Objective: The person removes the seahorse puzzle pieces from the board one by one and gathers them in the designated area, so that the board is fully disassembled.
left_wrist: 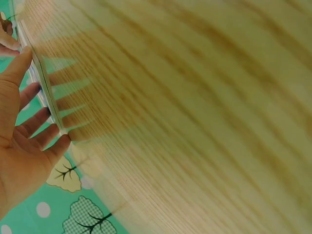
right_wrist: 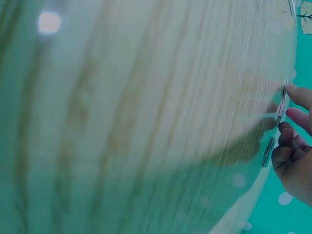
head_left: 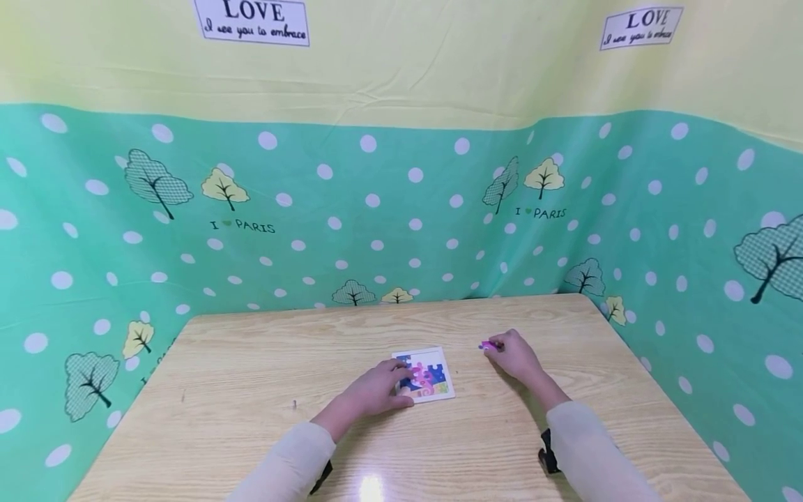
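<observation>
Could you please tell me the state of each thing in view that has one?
White-framed jigsaw puzzle: partly assembled, with a blank gap along the top.
Pink jigsaw piece: loose, apart from the puzzle, pinched.
Left grip: fingers resting on the puzzle's left side.
Right grip: pinching the pink piece.
Wooden table: bearing the puzzle, with a bright glare near its front.
Polka-dot curtain: hanging, slightly creased.

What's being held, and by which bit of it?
The right hand pinches a pink puzzle piece by its side away from the puzzle tray; the left hand just rests on the tray.
</observation>
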The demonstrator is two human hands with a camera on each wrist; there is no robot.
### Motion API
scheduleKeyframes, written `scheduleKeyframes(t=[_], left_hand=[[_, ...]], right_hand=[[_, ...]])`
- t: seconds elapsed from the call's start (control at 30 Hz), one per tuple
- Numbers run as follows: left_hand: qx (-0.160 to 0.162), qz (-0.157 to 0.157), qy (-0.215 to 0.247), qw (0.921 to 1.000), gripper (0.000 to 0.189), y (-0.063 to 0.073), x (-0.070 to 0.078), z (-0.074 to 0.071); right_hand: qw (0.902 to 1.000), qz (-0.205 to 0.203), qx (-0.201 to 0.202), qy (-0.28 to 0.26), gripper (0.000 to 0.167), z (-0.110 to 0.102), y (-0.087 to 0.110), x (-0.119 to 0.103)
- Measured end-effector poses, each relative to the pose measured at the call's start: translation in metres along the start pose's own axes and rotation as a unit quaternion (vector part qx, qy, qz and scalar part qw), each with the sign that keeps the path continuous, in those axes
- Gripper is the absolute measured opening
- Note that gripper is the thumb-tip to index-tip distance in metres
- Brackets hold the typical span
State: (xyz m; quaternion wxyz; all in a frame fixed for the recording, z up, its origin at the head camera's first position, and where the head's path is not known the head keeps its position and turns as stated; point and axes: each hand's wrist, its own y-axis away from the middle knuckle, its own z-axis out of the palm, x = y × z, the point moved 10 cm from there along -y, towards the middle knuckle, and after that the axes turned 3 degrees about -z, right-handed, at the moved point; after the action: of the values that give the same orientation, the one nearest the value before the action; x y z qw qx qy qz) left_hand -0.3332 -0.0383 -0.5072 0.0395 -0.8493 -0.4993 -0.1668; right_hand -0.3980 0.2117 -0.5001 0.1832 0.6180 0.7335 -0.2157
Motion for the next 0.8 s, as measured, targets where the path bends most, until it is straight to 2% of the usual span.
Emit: scheduleKeyframes(t=[0.5,0.8], left_hand=[[0.001,0.001,0.000,1.0000,0.057,0.0022,0.0020,-0.0016],[0.005,0.005,-0.021,0.9998,0.057,0.0019,0.0025,-0.0020]], right_hand=[[0.9999,0.012,0.003,0.006,0.033,0.0019,-0.0017,0.0036],[0.9999,0.014,0.008,0.000,0.029,-0.0012,-0.0009,0.0032]])
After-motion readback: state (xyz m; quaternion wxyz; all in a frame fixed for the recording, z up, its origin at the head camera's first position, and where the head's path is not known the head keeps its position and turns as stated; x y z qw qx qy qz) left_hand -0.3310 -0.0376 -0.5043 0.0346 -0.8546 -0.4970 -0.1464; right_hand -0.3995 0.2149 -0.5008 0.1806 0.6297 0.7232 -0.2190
